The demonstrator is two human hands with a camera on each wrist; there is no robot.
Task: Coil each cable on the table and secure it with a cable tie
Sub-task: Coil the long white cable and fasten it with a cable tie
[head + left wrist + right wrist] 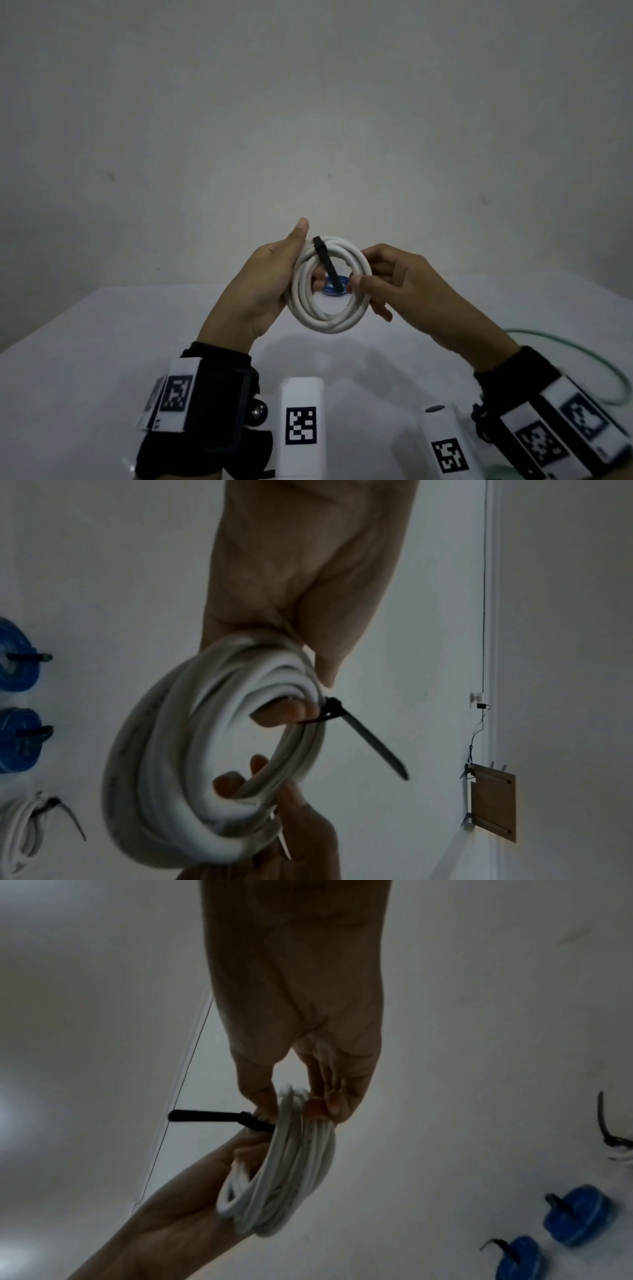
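White cable coil (330, 286) held above the table (102, 342) at frame centre, its open face toward the head camera, left hand (270, 277) gripping its left rim, right hand (394, 281) pinching its right rim, black cable tie (329, 265) cinched at upper left, tail slanting down-right across the opening.

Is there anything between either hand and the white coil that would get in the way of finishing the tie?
Nothing visible does. The left hand and right hand both grip the white coil directly, above the table, and the black tie already wraps it.
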